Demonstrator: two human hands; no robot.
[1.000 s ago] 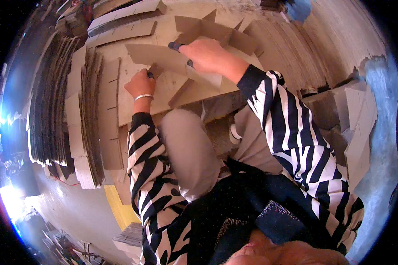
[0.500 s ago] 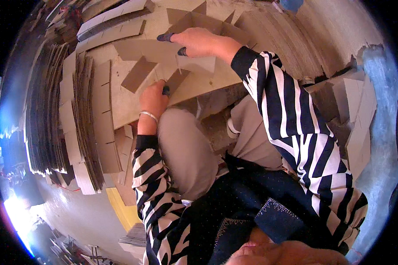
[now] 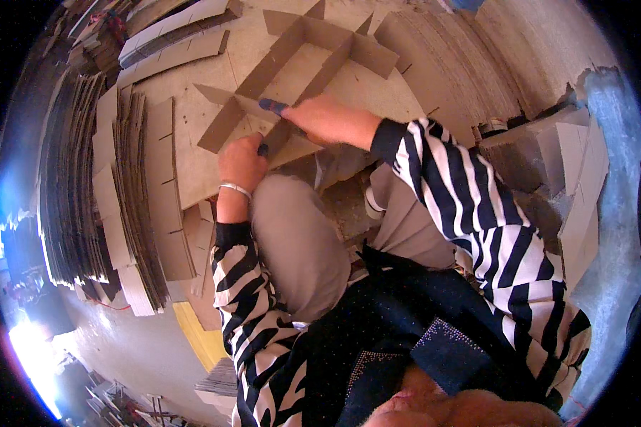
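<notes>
A grey-brown cardboard divider (image 3: 269, 65) stands on the board. Its two long strips run away from me, and shorter strips cross them near the far end. One crosspiece (image 3: 212, 93) lies across the long strips at the near end, its right part hidden behind my right hand. My left hand (image 3: 242, 162) is closed at the near end of the divider, fingers curled and partly hidden. At the near crossing, my right hand (image 3: 327, 119) grips the divider with its fingers closed. Dark coverings show on fingertips of both hands.
The pale wooden board (image 3: 185, 160) lies in front of my knees. Slotted cardboard strips (image 3: 160, 164) stand in thick stacks on the left, with more strips (image 3: 174, 57) at the far left. Another large stack (image 3: 441, 64) leans at the far right. A blue cloth-like sheet (image 3: 619, 178) hangs right.
My right hand has come nearer and down, bringing the crosspiece from in front of the long strips onto their near ends. My left hand stays at nearly the same spot.
</notes>
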